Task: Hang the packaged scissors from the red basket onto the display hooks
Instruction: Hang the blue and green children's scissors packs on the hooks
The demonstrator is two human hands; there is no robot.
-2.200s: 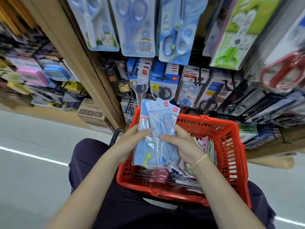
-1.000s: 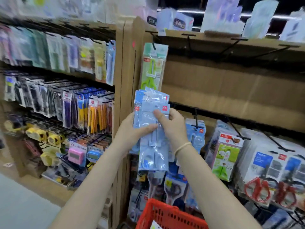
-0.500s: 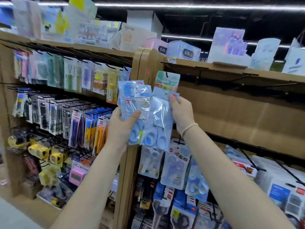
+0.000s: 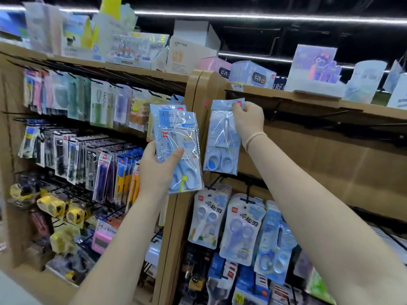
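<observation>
Item: single scissors pack (image 4: 222,137), pale blue, clear-fronted. You are holding it upright at the top left corner of the right-hand bay, your right hand (image 4: 247,121) pinching its header near the red logo, fingers (image 4: 236,106) curled over the top edge. Likely reason: you are lining up the hang hole with a hook there; neither hook tip nor hole is showing.

Item: reserve stack of scissors packs (image 4: 177,146). Your left hand (image 4: 157,170) is gripping it low, thumb across the front, at 9 o'clock of the single pack and just apart from it, presumably keeping stock ready while the other hand is working.

Surroundings: filled hooks of children's scissors (image 4: 242,227) are hanging at 6 o'clock; the wooden upright (image 4: 193,89) is standing between the two packs; empty black hooks (image 4: 330,115) are projecting at 3 o'clock; boxed clocks (image 4: 252,74) are sitting on the top shelf at 12 o'clock. The red basket is lying out of view.

Obstruction: the upright is crowding the pack's left edge.
</observation>
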